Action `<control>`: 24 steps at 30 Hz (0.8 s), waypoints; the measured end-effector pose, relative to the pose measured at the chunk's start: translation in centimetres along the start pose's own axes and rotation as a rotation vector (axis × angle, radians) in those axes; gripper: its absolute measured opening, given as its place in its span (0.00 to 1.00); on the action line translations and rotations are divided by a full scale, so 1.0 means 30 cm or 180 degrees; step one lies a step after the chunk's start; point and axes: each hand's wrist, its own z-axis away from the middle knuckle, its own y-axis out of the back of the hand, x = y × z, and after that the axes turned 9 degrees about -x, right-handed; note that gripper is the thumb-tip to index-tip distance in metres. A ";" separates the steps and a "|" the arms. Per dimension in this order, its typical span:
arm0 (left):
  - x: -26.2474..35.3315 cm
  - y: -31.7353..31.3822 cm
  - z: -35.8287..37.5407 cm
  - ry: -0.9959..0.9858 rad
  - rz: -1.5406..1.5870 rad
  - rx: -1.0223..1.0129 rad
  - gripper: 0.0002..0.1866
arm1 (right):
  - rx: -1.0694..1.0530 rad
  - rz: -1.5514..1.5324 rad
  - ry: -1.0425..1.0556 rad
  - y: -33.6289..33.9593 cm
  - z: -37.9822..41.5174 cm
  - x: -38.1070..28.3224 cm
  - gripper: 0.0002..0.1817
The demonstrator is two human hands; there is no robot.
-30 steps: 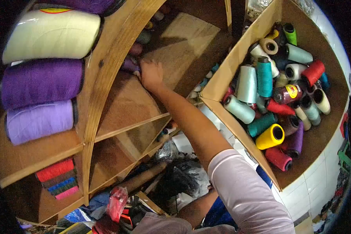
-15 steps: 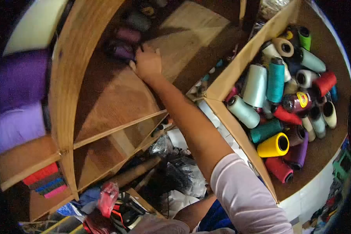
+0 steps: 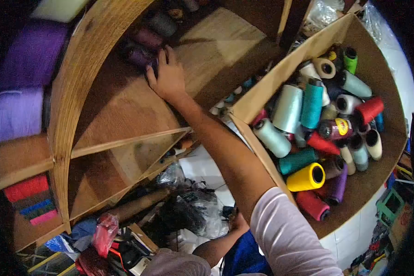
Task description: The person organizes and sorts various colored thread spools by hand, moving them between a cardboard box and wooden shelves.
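My right hand [image 3: 169, 77] reaches into the wooden shelf compartment, its fingers apart. Its fingertips are at the near end of a dark purple thread cone [image 3: 139, 56], which lies in shadow at the end of a row. Beyond that cone lie a maroon thread cone [image 3: 148, 38] and a grey thread cone [image 3: 163, 24]. Low in the view, my left hand [image 3: 238, 224] is curled beside a small dark object [image 3: 227, 211]; its fingers are partly hidden, and I cannot make out what it holds.
A cardboard box [image 3: 257, 94] on the right holds many thread cones, among them a yellow cone [image 3: 306, 177] and a teal cone [image 3: 312, 105]. The shelf's wooden upright [image 3: 85, 69] stands left. Plastic bags [image 3: 202, 211] lie below.
My right hand has drawn slightly back from the purple cone, and its fingers have spread. My left hand has come into view. The whole view has shifted a little.
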 end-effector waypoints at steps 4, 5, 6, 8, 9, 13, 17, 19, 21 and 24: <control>-0.008 -0.024 0.009 -0.0093 -0.0013 0.0105 0.38 | -0.1039 0.0129 -0.0529 0.063 0.032 -0.020 0.36; -0.008 -0.027 0.006 -0.0125 0.0011 0.0150 0.37 | -0.1182 0.0243 -0.0634 0.089 0.037 -0.040 0.35; -0.010 -0.032 -0.002 -0.0155 0.0018 0.0187 0.36 | -0.1732 0.0343 -0.0781 0.117 0.029 -0.061 0.36; -0.011 -0.056 -0.014 -0.0257 0.0066 0.0263 0.35 | -0.2420 0.1063 -0.0632 0.179 0.035 -0.079 0.36; -0.007 -0.070 -0.018 -0.0318 0.0115 0.0297 0.35 | -0.2557 0.1651 -0.0298 0.204 0.052 -0.088 0.36; -0.012 -0.105 -0.056 -0.0663 0.0286 0.0595 0.32 | -0.3990 0.1687 0.0568 0.466 0.056 -0.220 0.33; 0.073 -0.058 -0.034 -0.0041 0.0217 0.0006 0.32 | -0.4720 0.1397 0.1188 0.844 0.139 -0.343 0.29; 0.117 -0.045 -0.021 0.0095 0.0140 -0.0093 0.33 | -0.4333 0.0503 0.1524 0.989 0.220 -0.281 0.27; 0.142 -0.044 -0.007 0.0050 0.0066 0.0002 0.33 | -0.3761 0.0172 0.1736 1.173 0.291 -0.245 0.22; 0.199 -0.025 0.002 0.0168 0.0090 0.0076 0.34 | -0.3794 0.0363 0.1266 1.381 0.361 -0.194 0.13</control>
